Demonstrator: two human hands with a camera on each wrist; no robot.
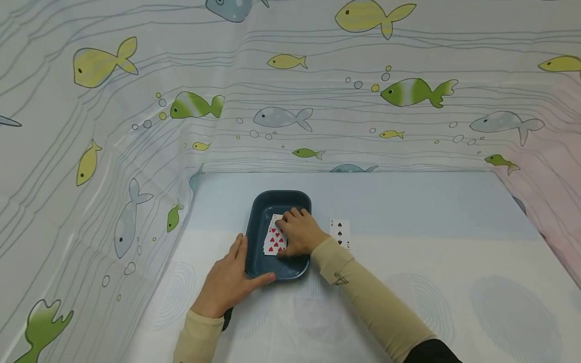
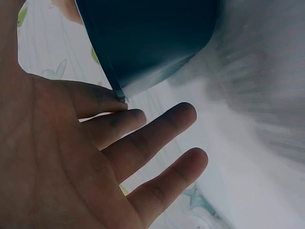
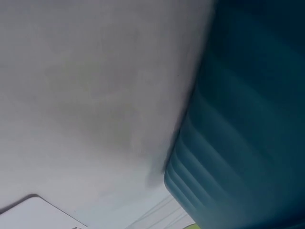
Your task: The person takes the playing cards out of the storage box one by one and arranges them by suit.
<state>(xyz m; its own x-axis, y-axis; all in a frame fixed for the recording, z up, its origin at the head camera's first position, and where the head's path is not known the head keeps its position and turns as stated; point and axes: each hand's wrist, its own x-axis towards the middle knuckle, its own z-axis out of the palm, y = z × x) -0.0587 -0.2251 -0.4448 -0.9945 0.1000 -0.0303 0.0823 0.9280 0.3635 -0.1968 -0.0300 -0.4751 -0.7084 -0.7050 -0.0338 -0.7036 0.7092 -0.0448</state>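
Observation:
In the head view a dark blue rectangular tray (image 1: 280, 198) stands on the table, with a small fanned pile of playing cards (image 1: 274, 240) inside it, a heart card on top. My right hand (image 1: 301, 233) reaches over the tray's right rim and grips cards at the pile's right side, fingers at the far end and thumb at the near end. My left hand (image 1: 230, 277) rests against the near left corner, fingers straight along the left side and thumb along the near rim. The left wrist view shows its fingers (image 2: 152, 143) extended, one touching the tray's rim (image 2: 114, 86).
A spade card (image 1: 340, 232) lies face up on the table right of the tray, partly behind the right sleeve (image 1: 363, 292). A pale cloth (image 1: 408, 201) covers the table. Fish-printed sheeting (image 1: 317, 85) hangs at the back and left side.

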